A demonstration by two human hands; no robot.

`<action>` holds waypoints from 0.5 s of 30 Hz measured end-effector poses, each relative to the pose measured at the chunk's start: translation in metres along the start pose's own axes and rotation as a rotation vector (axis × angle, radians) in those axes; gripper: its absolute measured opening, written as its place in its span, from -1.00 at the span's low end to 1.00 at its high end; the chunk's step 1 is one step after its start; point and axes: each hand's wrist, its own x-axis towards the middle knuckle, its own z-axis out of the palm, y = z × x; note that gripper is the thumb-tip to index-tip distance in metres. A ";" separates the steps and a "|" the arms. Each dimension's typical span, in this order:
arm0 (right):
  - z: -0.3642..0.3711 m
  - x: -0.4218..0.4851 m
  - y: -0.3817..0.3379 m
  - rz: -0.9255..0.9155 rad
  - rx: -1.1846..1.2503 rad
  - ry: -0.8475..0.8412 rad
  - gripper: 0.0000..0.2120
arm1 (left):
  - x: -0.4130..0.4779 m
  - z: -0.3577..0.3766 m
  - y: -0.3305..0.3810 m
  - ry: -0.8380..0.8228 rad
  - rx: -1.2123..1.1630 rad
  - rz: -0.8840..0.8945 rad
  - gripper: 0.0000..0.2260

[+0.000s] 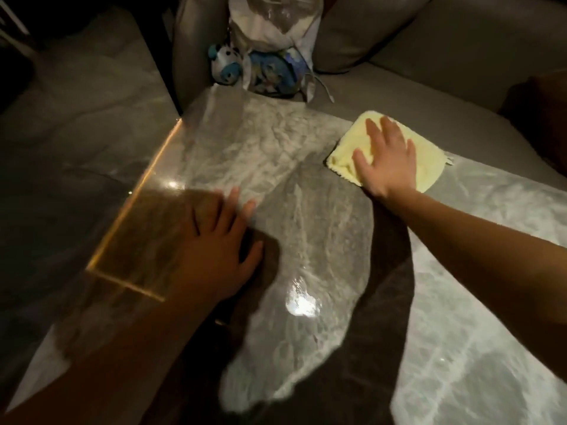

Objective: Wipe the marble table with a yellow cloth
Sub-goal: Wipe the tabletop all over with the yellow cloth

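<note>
Cloth (429, 167) lies flat at the far edge of the table (276, 142). It looks soft, light and floppy, so pressing on its middle should work best. Right hand (385, 161) presses it, fingers spread. Left hand (214, 250) rests spread by the left edge.

This looks like a living room in a home. A shiny grey marble desk (276, 142) fills the middle, like a coffee table. Right behind the desk is a soft grey sofa (460, 87) with a big cushion (368, 29) leaning on its back. Just past the far edge of the desk sits a small blue and white soft toy (225, 64), beside a plastic bag (276, 35) with a blue picture. The light is dim.
</note>
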 end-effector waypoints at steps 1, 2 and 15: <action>0.000 0.006 0.000 -0.011 -0.015 -0.003 -0.40 | 0.000 0.000 -0.001 -0.007 0.005 -0.003 -0.38; -0.001 0.009 0.000 -0.022 -0.029 -0.008 -0.40 | 0.000 0.000 -0.002 -0.012 0.009 -0.004 -0.38; 0.023 -0.190 -0.081 -0.609 0.005 -0.245 -0.30 | -0.018 -0.018 -0.005 0.256 -0.600 -0.051 -0.44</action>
